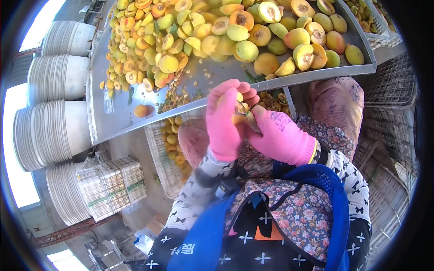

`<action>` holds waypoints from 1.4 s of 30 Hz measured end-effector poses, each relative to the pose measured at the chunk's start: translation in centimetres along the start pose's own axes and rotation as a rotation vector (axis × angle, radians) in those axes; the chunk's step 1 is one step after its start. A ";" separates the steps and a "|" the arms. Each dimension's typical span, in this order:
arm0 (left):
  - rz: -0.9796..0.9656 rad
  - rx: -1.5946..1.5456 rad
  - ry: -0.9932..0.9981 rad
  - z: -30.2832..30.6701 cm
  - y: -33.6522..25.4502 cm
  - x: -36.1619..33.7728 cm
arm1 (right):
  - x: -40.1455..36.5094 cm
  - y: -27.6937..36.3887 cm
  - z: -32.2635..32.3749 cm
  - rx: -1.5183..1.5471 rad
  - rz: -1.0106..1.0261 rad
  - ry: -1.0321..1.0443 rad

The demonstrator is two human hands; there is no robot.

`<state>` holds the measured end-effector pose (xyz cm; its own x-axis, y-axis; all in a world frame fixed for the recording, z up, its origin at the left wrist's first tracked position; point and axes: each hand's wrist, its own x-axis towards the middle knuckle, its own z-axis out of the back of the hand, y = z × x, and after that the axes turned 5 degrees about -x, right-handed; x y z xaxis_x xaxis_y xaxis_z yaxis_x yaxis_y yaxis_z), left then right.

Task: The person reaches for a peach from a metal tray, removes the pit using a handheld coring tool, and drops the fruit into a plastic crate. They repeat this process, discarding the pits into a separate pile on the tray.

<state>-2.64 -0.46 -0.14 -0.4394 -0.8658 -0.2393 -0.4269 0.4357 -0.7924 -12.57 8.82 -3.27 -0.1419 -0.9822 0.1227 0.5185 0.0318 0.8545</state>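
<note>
Both my hands wear pink gloves and meet in front of my lap, just off the near edge of the metal table. My left hand is curled around a cut apricot, its orange flesh and part of the pit facing my other hand. Pressed up against that fruit is my right hand, fingers closed; a small dark tip shows by its thumb, but what it grips is hidden. Behind them a big heap of whole and halved apricots covers the metal table. One apricot lies apart at the left.
Loose pits lie near the table's raised rim. Below it, a white crate holds apricot pieces beside my leg. Stacked white tubs and crates stand at the left. Mesh crates crowd the right side.
</note>
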 end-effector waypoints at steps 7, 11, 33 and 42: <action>0.090 0.141 -0.040 0.2 -1.2 0.4 | -0.1 -0.2 -1.9 -0.287 -0.065 -0.061; -0.025 0.145 -0.016 0.1 -0.1 0.3 | -0.1 0.4 -1.1 0.002 -0.094 -0.006; -0.002 0.052 0.038 0.6 0.7 0.0 | 0.1 -0.6 -2.0 -0.229 -0.058 -0.099; 0.163 0.260 -0.001 2.4 -0.6 -0.4 | -0.1 -1.0 -1.4 -0.214 -0.028 0.174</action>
<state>-0.31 -0.95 -0.91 -0.4845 -0.7901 -0.3755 -0.1347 0.4915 -0.8604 -11.88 8.62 -4.87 -0.0211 -0.9998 -0.0039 0.6854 -0.0173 0.7279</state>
